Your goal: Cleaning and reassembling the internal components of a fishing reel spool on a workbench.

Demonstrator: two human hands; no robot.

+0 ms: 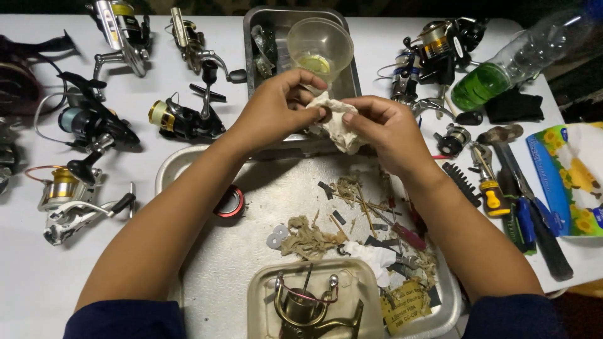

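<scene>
My left hand (276,107) and my right hand (386,129) meet over the far edge of a large metal tray (207,263). Both pinch a crumpled, dirty white tissue (336,122) between their fingers; whatever is wrapped inside it is hidden. Just beyond the hands stands a clear plastic cup (320,45) with a little yellow liquid, inside a deep steel pan (251,56). On the tray below lie soiled tissue scraps (308,238), a red-handled screwdriver (402,232), a washer (276,237) and a red-rimmed spool (230,202).
Several fishing reels (94,122) lie on the white table at left and at the back right (433,50). A plastic tub (314,304) with a reel body sits at the front. Right: a bottle of green liquid (502,69), hammer (502,135), pliers, tissue pack (575,179).
</scene>
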